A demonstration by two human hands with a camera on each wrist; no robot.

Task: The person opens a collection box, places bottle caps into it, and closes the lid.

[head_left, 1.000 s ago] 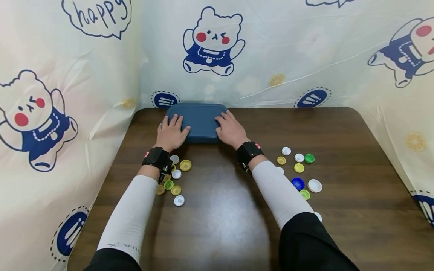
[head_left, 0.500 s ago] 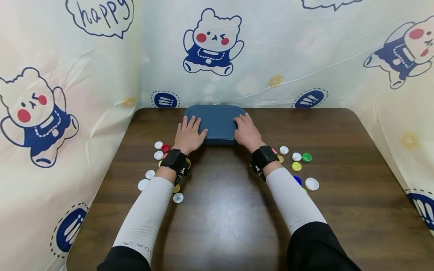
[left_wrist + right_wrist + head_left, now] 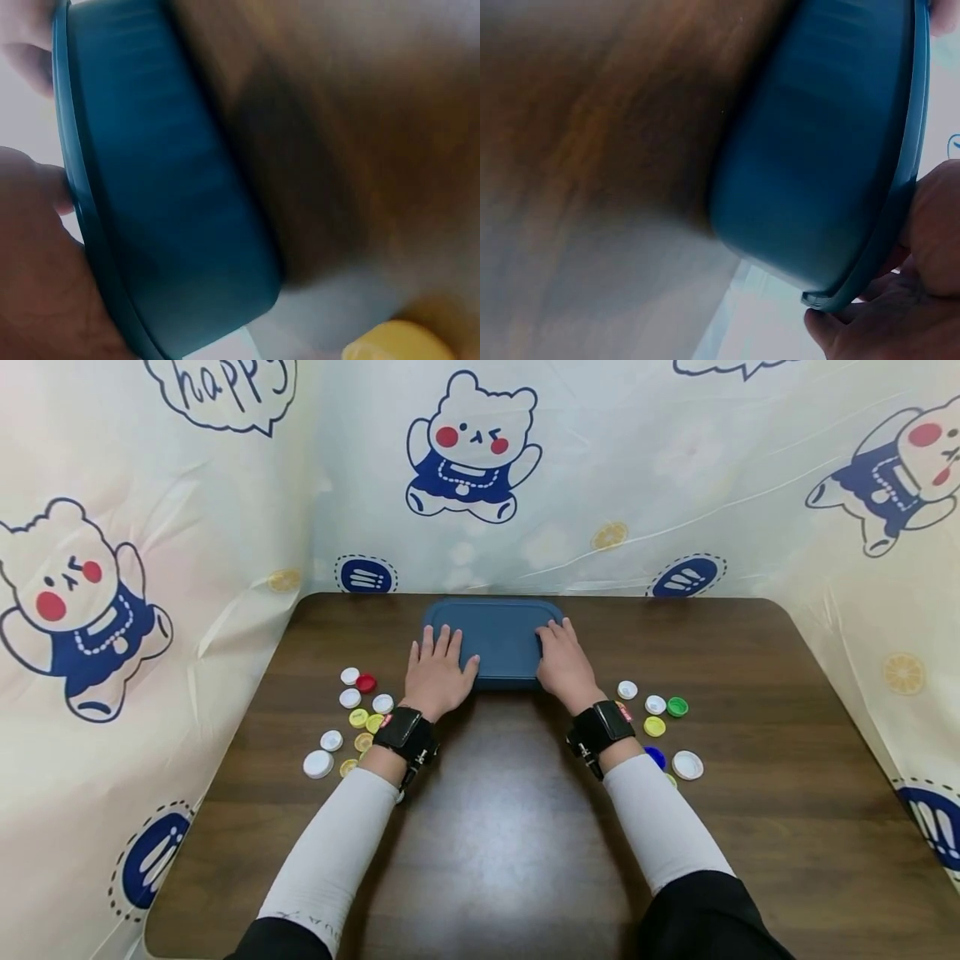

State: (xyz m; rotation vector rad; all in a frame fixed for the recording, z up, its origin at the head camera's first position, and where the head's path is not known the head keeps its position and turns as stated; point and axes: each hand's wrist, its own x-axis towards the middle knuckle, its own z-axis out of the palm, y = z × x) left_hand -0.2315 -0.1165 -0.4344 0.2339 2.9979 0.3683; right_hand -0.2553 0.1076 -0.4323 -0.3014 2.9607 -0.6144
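Blue lidded box (image 3: pixel 504 639) nr back edge of tabletop (image 3: pixel 495 835). L grip (image 3: pixel 438 681) splayed on its L side, unclenched; R grip (image 3: pixel 566 668) touches its R edge, can't tell if clasping. Assorted bottle caps (image 3: pixel 318 764) lie L & R.

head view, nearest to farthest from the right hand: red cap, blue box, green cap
1. blue box: touching the right hand, mostly to its left
2. green cap: on the table's right side
3. red cap: across on the left side, beyond the box
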